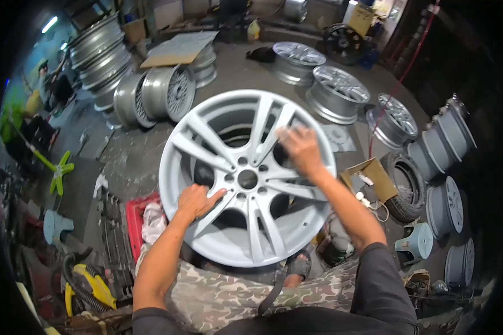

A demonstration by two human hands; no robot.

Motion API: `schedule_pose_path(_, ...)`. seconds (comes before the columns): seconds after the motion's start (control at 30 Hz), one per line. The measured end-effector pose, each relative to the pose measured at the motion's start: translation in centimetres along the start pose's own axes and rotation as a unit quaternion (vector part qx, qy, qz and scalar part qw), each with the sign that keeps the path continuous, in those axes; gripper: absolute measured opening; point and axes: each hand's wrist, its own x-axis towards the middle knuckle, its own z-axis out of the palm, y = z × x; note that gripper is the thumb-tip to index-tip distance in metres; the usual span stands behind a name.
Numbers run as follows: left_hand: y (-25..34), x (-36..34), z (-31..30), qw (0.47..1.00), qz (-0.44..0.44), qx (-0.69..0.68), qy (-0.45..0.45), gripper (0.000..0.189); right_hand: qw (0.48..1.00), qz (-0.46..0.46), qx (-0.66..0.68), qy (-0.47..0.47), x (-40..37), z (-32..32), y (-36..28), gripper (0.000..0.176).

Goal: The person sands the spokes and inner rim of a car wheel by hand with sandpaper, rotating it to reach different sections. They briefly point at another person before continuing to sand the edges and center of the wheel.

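Red crate (134,223) just left of wheel | my left hand (193,202) at lower-left spoke, fingers curled, thumb out, couldn't tell if grasping | silver wheel (251,193) lay face-up before me, above my camo-clad lap (218,293) | my right hand (300,146) blurred over upper-right spokes, unclenched, contact unclear | cardboard box (381,180), tire (397,207) farther right

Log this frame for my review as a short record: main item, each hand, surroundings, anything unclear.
Main item: pale silver double-spoke wheel rim, no tire fitted
Left hand: at the lower-left spokes, thumb pointing toward the hub
Right hand: at the upper-right spokes, motion-blurred
Left background: rim stack; another person, low down
Right side: cardboard box beside a loose tire; light-blue stool
Unclear: whether the right hand touches the rim
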Motion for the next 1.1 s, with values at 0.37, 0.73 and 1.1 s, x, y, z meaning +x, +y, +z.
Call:
schedule_pose_path(0.37,1.5,-0.5,-1.9,0.998,-0.045,-0.011,-0.036,0.083,0.997,0.016,0.061,-0.034,1.4,0.0,0.7,0.039)
schedule_pose_path(0.73,1.1,-0.4,-1.1,0.999,-0.031,-0.024,-0.001,0.082,0.989,0.146,0.026,0.02,4.9,1.2,2.4,0.041)
schedule_pose_path(1.1,0.8,-0.4,-1.1,0.999,-0.007,-0.028,0.02,0.078,0.998,0.01,0.04,-0.042,3.7,0.7,0.5,0.037)
